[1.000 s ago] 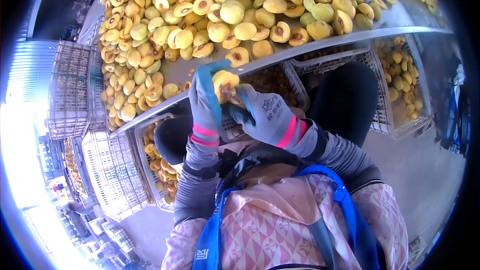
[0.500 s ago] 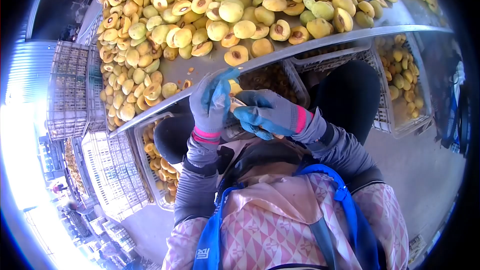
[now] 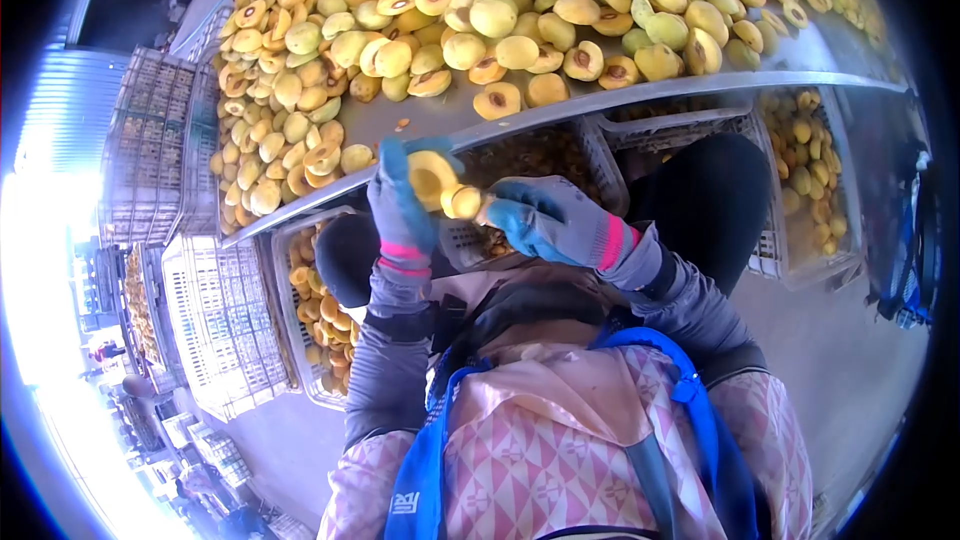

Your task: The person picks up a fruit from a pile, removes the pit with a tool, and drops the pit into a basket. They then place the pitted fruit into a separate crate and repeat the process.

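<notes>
My left hand (image 3: 400, 202), in a grey glove with blue-green coated fingers, grips a yellow peach half (image 3: 430, 180). Its hollowed cut side shows toward me. My right hand (image 3: 545, 220), gloved the same way, is closed on a small pitting tool (image 3: 485, 208), which its fingers mostly hide. At the tool's tip, against the lower edge of the peach half, is a round scooped-out piece of peach (image 3: 462, 203). Both hands are just in front of the metal table's edge (image 3: 560, 110). Many peach halves (image 3: 400, 55) are heaped on the table, some with brown pits showing.
Under the table stand a crate with peach halves (image 3: 325, 330) at left, a crate with dark scraps (image 3: 545, 165) in the middle and another peach crate (image 3: 805, 175) at right. Stacked white crates (image 3: 215, 310) rise at far left. My knees flank the middle crate.
My hands have moved slightly apart, and the left has turned so the hollowed peach half faces up. The scooped piece now shows at the tool's tip. The view has shifted a little.
</notes>
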`<state>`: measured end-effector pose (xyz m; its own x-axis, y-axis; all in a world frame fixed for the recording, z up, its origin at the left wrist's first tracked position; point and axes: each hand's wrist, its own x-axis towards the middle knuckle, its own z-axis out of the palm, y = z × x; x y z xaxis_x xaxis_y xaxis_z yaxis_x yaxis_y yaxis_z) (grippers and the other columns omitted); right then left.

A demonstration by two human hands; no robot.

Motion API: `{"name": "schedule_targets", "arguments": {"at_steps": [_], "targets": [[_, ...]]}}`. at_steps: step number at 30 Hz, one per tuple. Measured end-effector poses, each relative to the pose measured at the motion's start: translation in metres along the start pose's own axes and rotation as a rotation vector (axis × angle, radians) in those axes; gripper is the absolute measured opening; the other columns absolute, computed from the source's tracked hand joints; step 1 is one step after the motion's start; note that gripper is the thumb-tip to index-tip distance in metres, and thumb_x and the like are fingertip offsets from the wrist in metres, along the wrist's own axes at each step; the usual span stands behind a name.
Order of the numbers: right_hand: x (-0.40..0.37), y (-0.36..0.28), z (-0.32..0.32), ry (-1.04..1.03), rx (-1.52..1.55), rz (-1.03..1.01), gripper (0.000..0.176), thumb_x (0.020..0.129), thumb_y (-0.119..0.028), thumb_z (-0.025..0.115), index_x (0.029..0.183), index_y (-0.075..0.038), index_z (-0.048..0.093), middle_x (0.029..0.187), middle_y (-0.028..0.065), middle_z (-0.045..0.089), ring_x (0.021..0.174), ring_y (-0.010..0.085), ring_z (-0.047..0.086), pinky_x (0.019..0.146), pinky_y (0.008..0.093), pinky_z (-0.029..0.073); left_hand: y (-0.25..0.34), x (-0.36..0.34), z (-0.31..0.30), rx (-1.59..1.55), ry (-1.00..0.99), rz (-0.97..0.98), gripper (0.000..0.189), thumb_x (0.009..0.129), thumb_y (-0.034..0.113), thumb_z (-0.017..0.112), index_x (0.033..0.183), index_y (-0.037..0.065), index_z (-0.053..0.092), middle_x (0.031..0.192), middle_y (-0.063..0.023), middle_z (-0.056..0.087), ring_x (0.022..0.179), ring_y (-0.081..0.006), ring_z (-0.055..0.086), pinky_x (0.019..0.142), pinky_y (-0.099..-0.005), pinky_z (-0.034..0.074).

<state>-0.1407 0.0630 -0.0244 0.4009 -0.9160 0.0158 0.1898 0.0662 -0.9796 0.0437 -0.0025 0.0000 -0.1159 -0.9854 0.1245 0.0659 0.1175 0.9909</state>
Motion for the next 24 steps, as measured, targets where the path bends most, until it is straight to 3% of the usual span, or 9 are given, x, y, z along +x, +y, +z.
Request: {"name": "schedule_targets", "arguments": {"at_steps": [1, 2, 4, 6, 8, 10, 12, 15, 24], "targets": [[0.003, 0.002, 0.0, 0.105, -0.167, -0.073, 0.029, 0.093, -0.029, 0.057, 0.102, -0.002, 0.064, 0.092, 0.02, 0.065, 0.089, 0.0361, 0.063, 0.073, 0.0409, 0.049, 0.02, -0.009, -0.006, 0.256, -0.032, -0.001, 0.024, 0.098, 0.021, 0.051, 0.11, 0.0, 0.058, 0.093, -0.0099, 0.067, 0.08, -0.0212, 0.064, 0.075, -0.0296, 0.051], [0.005, 0.005, 0.002, 0.211, -0.326, -0.142, 0.03, 0.093, -0.029, 0.057, 0.104, -0.002, 0.063, 0.092, 0.0201, 0.066, 0.089, 0.0365, 0.064, 0.074, 0.0416, 0.049, 0.02, -0.011, -0.019, 0.457, -0.115, 0.237, 0.031, 0.097, 0.03, 0.052, 0.106, 0.001, 0.059, 0.097, -0.0102, 0.066, 0.077, -0.02, 0.064, 0.069, -0.029, 0.053], [0.006, 0.025, 0.002, 0.285, -0.568, -0.25, 0.03, 0.092, -0.027, 0.055, 0.108, -0.003, 0.061, 0.093, 0.0193, 0.067, 0.09, 0.0359, 0.064, 0.073, 0.044, 0.05, 0.019, -0.015, -0.064, 0.264, 0.148, -0.184, 0.04, 0.097, 0.039, 0.049, 0.106, 0.002, 0.061, 0.097, -0.0084, 0.066, 0.075, -0.0181, 0.064, 0.064, -0.0278, 0.053], [0.005, 0.042, 0.001, 0.222, -1.036, 0.125, 0.03, 0.092, -0.025, 0.054, 0.114, -0.006, 0.061, 0.097, 0.0168, 0.068, 0.09, 0.0355, 0.065, 0.072, 0.0459, 0.051, 0.034, -0.026, -0.103, 0.353, 0.517, -0.217, 0.047, 0.099, 0.044, 0.043, 0.104, 0.002, 0.064, 0.092, -0.0063, 0.067, 0.076, -0.0157, 0.064, 0.062, -0.0265, 0.052], [0.008, 0.05, 0.002, 0.131, -1.112, 0.319, 0.028, 0.089, -0.025, 0.056, 0.111, -0.009, 0.063, 0.098, 0.0147, 0.069, 0.087, 0.0341, 0.067, 0.071, 0.0454, 0.053, 0.031, -0.041, -0.198, 0.531, 0.276, 0.021, 0.036, 0.098, 0.035, 0.051, 0.103, 0.003, 0.068, 0.09, -0.002, 0.063, 0.086, -0.0169, 0.063, 0.071, -0.0287, 0.052], [0.008, 0.077, -0.001, -0.207, -1.414, 0.444, 0.025, 0.087, -0.028, 0.058, 0.102, -0.009, 0.064, 0.096, 0.0142, 0.07, 0.084, 0.0324, 0.068, 0.07, 0.0448, 0.053, 0.036, -0.063, -0.267, 0.69, 0.259, -0.182, 0.031, 0.095, 0.029, 0.055, 0.103, 0.002, 0.068, 0.094, -0.0049, 0.063, 0.09, -0.0198, 0.064, 0.075, -0.0318, 0.052], [0.004, 0.079, -0.004, -0.245, -1.437, 0.377, 0.035, 0.087, -0.024, 0.056, 0.116, -0.005, 0.056, 0.09, 0.0158, 0.07, 0.08, 0.0335, 0.068, 0.067, 0.049, 0.051, 0.058, -0.06, -0.253, 1.625, 0.19, -0.275, 0.03, 0.093, 0.027, 0.058, 0.103, 0.001, 0.067, 0.098, -0.01, 0.064, 0.089, -0.0236, 0.064, 0.078, -0.0344, 0.051], [0.007, 0.051, -0.001, -0.03, -1.225, 0.271, 0.03, 0.087, -0.027, 0.057, 0.108, -0.005, 0.057, 0.084, 0.0159, 0.069, 0.076, 0.0339, 0.068, 0.065, 0.0474, 0.052, 0.05, -0.004, -0.207, 1.227, 0.175, 0.116, 0.033, 0.089, 0.03, 0.063, 0.111, 0.006, 0.066, 0.105, -0.0128, 0.065, 0.095, -0.0273, 0.064, 0.084, -0.0377, 0.05], [0.003, 0.021, -0.003, 0.278, -1.036, 0.085, 0.033, 0.086, -0.034, 0.058, 0.103, -0.006, 0.055, 0.081, 0.0164, 0.067, 0.074, 0.0358, 0.066, 0.066, 0.0465, 0.051, -0.052, 0.169, -0.008, 1.331, -0.136, -0.203, 0.053, 0.08, 0.044, 0.069, 0.112, 0.003, 0.062, 0.097, -0.0159, 0.069, 0.103, -0.0308, 0.062, 0.087, -0.0393, 0.048]]}}
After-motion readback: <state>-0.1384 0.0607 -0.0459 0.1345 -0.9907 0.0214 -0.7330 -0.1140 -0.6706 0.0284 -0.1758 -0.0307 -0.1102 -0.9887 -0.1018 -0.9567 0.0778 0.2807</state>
